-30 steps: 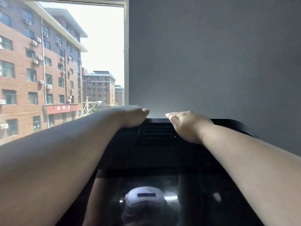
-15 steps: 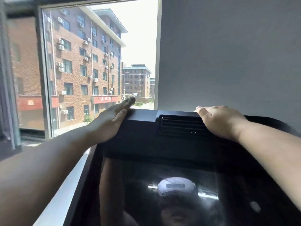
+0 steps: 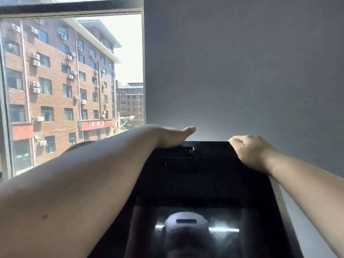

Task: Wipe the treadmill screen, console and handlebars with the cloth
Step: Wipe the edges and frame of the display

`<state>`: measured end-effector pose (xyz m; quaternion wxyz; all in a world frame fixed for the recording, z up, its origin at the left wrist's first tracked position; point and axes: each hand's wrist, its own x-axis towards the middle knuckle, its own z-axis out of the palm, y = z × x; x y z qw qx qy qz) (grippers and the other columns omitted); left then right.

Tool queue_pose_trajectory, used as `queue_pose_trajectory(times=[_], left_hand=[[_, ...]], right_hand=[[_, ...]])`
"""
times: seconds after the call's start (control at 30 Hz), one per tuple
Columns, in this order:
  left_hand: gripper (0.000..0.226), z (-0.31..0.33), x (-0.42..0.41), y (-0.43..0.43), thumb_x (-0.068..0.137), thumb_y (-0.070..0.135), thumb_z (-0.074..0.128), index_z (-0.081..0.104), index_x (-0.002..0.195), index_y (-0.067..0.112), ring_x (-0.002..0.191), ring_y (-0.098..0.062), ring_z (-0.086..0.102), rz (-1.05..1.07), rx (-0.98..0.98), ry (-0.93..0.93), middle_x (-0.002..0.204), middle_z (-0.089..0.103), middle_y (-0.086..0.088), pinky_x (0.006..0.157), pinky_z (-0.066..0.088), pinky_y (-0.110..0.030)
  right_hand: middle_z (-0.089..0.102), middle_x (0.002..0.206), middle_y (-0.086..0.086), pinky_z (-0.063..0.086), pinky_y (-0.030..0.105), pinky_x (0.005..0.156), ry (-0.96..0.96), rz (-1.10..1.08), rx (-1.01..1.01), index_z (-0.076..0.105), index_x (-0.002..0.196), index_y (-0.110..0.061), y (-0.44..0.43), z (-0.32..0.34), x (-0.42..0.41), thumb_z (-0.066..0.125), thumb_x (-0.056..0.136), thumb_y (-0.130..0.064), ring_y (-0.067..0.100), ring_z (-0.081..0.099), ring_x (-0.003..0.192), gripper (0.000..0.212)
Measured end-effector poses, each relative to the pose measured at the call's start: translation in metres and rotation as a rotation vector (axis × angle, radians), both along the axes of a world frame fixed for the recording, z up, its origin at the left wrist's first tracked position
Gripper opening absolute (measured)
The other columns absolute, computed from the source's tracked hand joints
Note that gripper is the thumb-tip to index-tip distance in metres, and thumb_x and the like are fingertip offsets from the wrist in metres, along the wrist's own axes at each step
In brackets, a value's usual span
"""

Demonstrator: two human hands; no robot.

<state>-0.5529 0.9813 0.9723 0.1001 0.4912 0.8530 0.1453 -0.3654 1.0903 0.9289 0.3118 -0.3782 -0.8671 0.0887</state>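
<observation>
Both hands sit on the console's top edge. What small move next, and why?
Probably slide the left hand rightward along the top edge of the console toward the right hand, which grips the corner; that stretch between them is uncovered. No cloth shows.

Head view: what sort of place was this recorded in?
Probably an indoor exercise room or home gym corner. A black treadmill console with a glossy dark screen stands close to a plain grey wall, beside a large window looking out on brick multi-storey buildings.

hands (image 3: pixel 173 136) (image 3: pixel 255 151): 2 | console (image 3: pixel 214 174): 1 | screen (image 3: pixel 225 216): 1 | vent (image 3: pixel 178 158): 1 | window (image 3: pixel 74 81): 1
</observation>
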Motion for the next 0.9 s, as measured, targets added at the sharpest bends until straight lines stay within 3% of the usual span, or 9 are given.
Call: queue_pose_trajectory(times=[0.1,0.23,0.33,0.43,0.5,0.57,0.63,0.83,0.9], left_hand=[[0.098,-0.005,0.007,0.023,0.079,0.087,0.015,0.039,0.146,0.019,0.146,-0.026,0.022,-0.043,0.086,-0.008,0.158,0.026,-0.005,0.118,0.016,-0.046],[0.091,-0.003,-0.008,0.009,0.082,0.083,0.015,0.058,0.129,0.019,0.137,-0.031,0.038,-0.059,0.106,-0.019,0.149,0.041,-0.011,0.115,0.024,-0.046],[0.087,-0.004,-0.051,-0.024,0.076,0.090,0.013,0.034,0.145,0.042,0.142,-0.014,0.021,0.037,0.040,-0.128,0.151,0.023,0.017,0.118,0.010,-0.047],[0.075,-0.051,-0.301,0.067,0.052,0.104,0.026,0.011,0.122,0.081,0.128,0.004,0.025,0.060,0.220,-0.397,0.139,0.005,0.044,0.110,0.011,-0.070],[0.072,-0.055,-0.356,0.078,0.050,0.105,0.028,0.009,0.117,0.086,0.136,-0.001,0.025,0.012,0.333,-0.507,0.149,-0.001,0.038,0.097,0.014,-0.081],[0.093,-0.033,-0.220,0.060,0.057,0.103,0.017,0.014,0.141,0.064,0.144,-0.011,0.011,-0.006,0.310,-0.131,0.147,-0.003,0.031,0.113,0.006,-0.064],[0.107,-0.006,-0.037,-0.001,0.065,0.097,0.009,0.037,0.146,0.033,0.145,-0.019,0.020,-0.023,0.031,0.087,0.155,0.018,0.014,0.118,0.014,-0.050],[0.074,-0.002,0.069,0.050,0.094,0.067,0.010,0.065,0.119,0.026,0.118,-0.023,0.050,-0.112,0.130,0.032,0.135,0.055,-0.006,0.108,0.031,-0.041],[0.066,0.003,0.070,0.053,0.097,0.062,0.015,0.054,0.135,0.024,0.121,-0.023,0.050,-0.159,0.221,-0.051,0.138,0.054,-0.005,0.108,0.031,-0.040]], right_hand=[[0.059,0.129,0.004,0.036,0.033,0.098,-0.012,-0.007,-0.025,0.060,0.110,-0.020,0.007,-0.006,0.004,0.024,0.102,-0.037,0.024,0.050,0.121,0.040],[0.056,0.135,0.003,0.035,0.034,0.102,0.073,-0.008,-0.019,0.058,0.123,-0.018,0.009,-0.010,0.003,0.025,0.102,-0.037,0.024,0.048,0.125,0.043],[0.059,0.131,0.003,0.035,0.032,0.098,0.095,0.005,-0.008,0.061,0.118,-0.020,0.010,-0.012,0.008,0.027,0.103,-0.036,0.025,0.049,0.122,0.041],[0.063,0.123,0.006,0.039,0.033,0.094,0.100,0.013,0.038,0.063,0.109,-0.019,0.012,-0.013,0.007,0.027,0.102,-0.035,0.028,0.053,0.115,0.040],[0.063,0.121,0.008,0.039,0.033,0.090,0.096,0.015,0.054,0.064,0.106,-0.018,0.016,-0.013,0.006,0.027,0.102,-0.034,0.029,0.054,0.111,0.040],[0.064,0.117,0.010,0.037,0.032,0.083,0.091,0.021,0.056,0.061,0.090,-0.019,0.019,-0.013,0.005,0.027,0.102,-0.033,0.029,0.053,0.102,0.039],[0.064,0.114,0.013,0.034,0.031,0.079,0.093,0.032,0.060,0.053,0.079,-0.020,0.021,-0.013,0.005,0.026,0.102,-0.032,0.029,0.051,0.096,0.038],[0.059,0.128,0.009,0.037,0.034,0.091,0.076,0.048,0.039,0.062,0.115,-0.022,0.024,-0.012,0.007,0.022,0.100,-0.035,0.028,0.052,0.116,0.045],[0.057,0.132,0.009,0.036,0.034,0.093,0.068,0.042,0.008,0.061,0.119,-0.021,0.022,-0.009,0.007,0.020,0.100,-0.041,0.027,0.050,0.119,0.049]])
